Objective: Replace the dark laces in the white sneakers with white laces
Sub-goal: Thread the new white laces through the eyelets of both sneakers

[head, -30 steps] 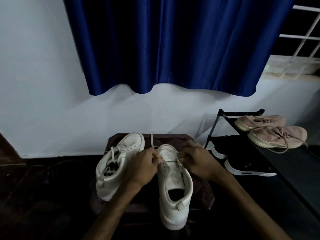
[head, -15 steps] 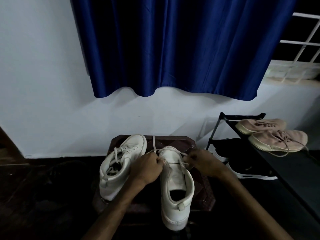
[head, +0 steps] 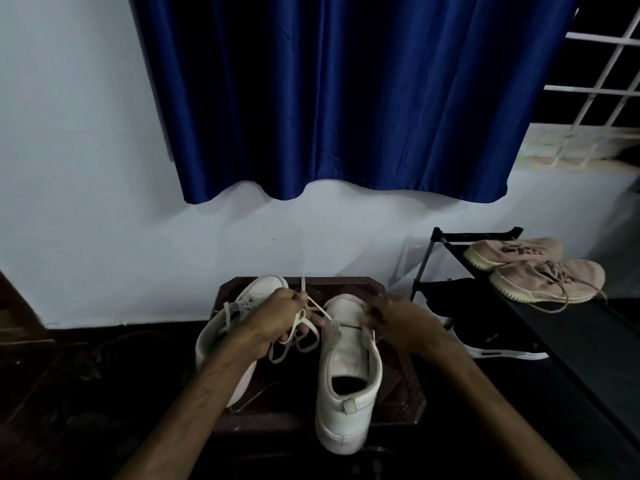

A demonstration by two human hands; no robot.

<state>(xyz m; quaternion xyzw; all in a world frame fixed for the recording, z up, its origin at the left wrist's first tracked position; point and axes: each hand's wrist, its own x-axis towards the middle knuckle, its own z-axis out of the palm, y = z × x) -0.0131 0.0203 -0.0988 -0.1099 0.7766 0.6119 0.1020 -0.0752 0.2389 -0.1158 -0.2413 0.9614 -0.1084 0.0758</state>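
My left hand has its grip curled round the white lace just left of the near sneaker on the table — my right hand sits blurred on that sneaker's right eyelet edge, and I cannot tell its grip.

I take the right sneaker as my mark. Left of it a dark gap of desk runs from heel to toe, but loops of lace dangling from the left hand cross its far half. Past the gap the left sneaker blocks that side. Right of my mark only a thin strip of desk shows, and the right hand, blurred, sits at the sneaker's far right edge. Further right the rack stands near, with a black shoe on its lower shelf. Past the toe, a short bit of desk ends at the wall. Above, the air is open up to the curtain hem.
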